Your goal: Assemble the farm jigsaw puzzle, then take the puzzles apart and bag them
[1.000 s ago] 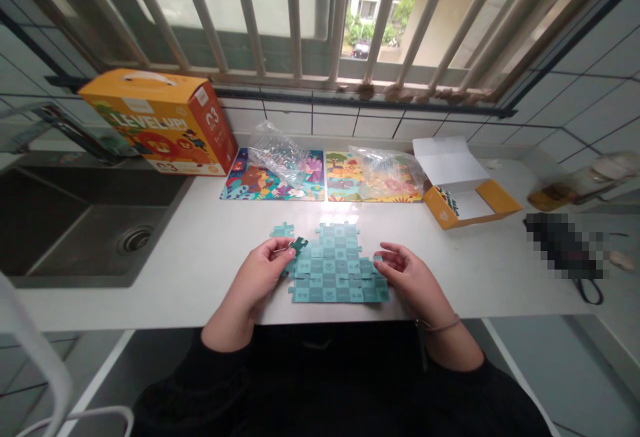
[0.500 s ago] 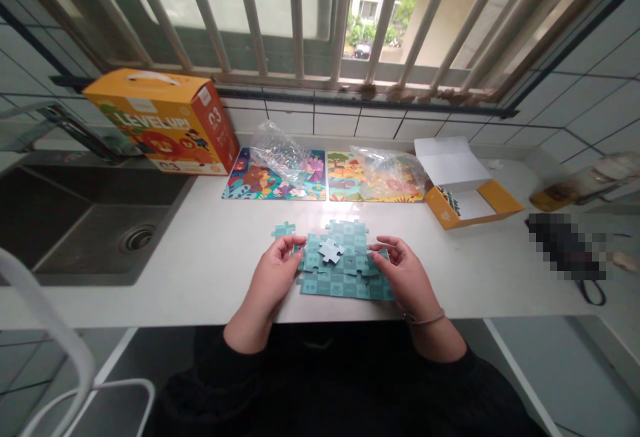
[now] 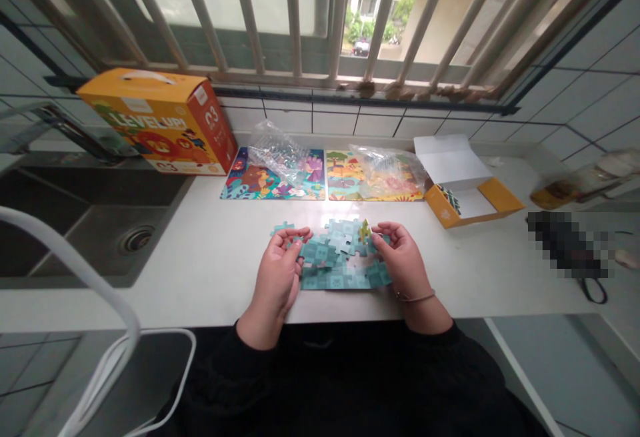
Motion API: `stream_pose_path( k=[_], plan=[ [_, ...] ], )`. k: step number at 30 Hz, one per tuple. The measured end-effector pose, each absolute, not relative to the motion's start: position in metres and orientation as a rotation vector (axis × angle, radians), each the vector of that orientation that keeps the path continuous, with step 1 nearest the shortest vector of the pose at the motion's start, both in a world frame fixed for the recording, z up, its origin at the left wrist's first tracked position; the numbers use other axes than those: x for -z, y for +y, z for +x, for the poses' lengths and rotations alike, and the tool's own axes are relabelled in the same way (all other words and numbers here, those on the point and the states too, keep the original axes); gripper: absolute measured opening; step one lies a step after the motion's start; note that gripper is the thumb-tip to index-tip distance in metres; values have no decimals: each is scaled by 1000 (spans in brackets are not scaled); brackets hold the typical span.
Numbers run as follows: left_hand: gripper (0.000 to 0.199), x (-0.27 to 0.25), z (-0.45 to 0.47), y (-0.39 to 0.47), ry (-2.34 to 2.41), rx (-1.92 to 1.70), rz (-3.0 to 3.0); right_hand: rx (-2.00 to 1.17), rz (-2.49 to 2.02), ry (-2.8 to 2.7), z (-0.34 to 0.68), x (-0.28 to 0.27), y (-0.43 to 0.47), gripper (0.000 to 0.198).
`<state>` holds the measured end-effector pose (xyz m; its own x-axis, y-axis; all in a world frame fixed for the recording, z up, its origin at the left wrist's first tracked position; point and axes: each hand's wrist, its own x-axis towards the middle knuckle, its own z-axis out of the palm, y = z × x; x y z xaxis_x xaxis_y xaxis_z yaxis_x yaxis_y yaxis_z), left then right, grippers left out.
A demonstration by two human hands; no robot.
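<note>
Teal checkered jigsaw puzzle pieces (image 3: 335, 280) lie on the counter in front of me, some joined and some overlapping. My left hand (image 3: 280, 273) is closed at their left side, pinching a joined puzzle section (image 3: 319, 251) that is tilted up over the others. Between the thumb and fingers of my right hand (image 3: 404, 258), a single puzzle piece (image 3: 365, 231) stands upright, its yellow-green side showing. Another teal piece (image 3: 283, 227) lies just beyond my left fingers, partly hidden by them.
Behind the puzzle lie two colourful picture boards (image 3: 273, 187) with clear plastic bags (image 3: 385, 173) on them. An orange carton (image 3: 160, 123) stands back left beside the sink (image 3: 95, 237). An open yellow box (image 3: 473, 207) sits back right. A white cable (image 3: 107, 277) curves at lower left.
My left hand has raised a joined puzzle section. The light piece that lay on top is no longer there, and my right hand now shows an upright yellow-green piece.
</note>
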<state>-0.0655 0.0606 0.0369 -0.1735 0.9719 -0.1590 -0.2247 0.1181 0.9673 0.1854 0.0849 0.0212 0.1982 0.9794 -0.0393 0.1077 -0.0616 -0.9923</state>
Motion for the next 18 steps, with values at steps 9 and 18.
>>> stream_pose_path(
  k=[9, 18],
  plan=[
    [38, -30, -81, 58, 1601, -1014, 1584, -539, -1555, -1791, 192, -27, 77, 31],
    [26, -23, -64, 56, 1500, -1056, 1353, -245, -1342, -1842, 174, -30, 59, 29]
  ],
)
